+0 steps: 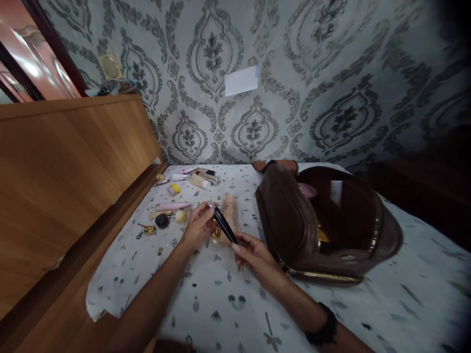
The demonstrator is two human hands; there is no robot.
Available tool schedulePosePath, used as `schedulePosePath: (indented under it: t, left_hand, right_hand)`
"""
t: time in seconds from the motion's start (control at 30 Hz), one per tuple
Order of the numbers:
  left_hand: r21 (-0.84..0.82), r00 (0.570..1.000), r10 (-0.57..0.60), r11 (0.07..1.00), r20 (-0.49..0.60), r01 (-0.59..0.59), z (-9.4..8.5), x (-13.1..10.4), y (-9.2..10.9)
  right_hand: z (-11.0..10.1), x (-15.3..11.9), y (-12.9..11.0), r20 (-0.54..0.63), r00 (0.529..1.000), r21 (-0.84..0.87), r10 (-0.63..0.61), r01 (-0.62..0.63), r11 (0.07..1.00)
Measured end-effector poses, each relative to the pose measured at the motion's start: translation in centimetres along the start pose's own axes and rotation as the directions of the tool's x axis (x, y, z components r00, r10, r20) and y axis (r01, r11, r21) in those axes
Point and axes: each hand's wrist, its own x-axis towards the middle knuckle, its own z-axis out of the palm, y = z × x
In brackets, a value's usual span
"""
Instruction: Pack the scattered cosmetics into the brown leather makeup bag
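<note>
A slim black cosmetic tube (225, 225) with a silvery end is held slantwise between my two hands, above the patterned white cloth. My left hand (198, 223) pinches its silvery upper end. The fingers of my right hand (255, 252) close on its lower black end. Just behind it lies a peach-coloured bottle (230, 208), and a small gold item (216, 232) shows partly under the tube. Left of my left hand are a black-lidded jar (162, 220), a small cream-coloured jar (180, 216) and a pink tube (172, 206).
An unzipped brown leather bag (290, 215) stands on the right, with a white item (336, 192) inside. Several cosmetics, among them a cream tube (200, 182), lie at the back left. A gold clip-like item (149, 230) lies nearer. A wooden panel (73, 152) borders the left.
</note>
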Motion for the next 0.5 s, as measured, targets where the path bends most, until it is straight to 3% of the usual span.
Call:
schedulePosePath:
  t: [0.17, 0.5]
  left_hand:
    - [-0.028, 1.0, -0.001, 1.0, 0.007, 0.001, 0.07, -0.04, 0.17]
    - [-0.019, 1.0, 0.009, 1.0, 0.025, -0.009, 0.08, -0.05, 0.21]
  right_hand:
    - [0.02, -0.15, -0.23, -0.006, 0.999, 0.113, 0.047, -0.046, 0.993]
    - [-0.02, 0.02, -0.2, 0.018, 1.0, 0.057, -0.005, 0.004, 0.998]
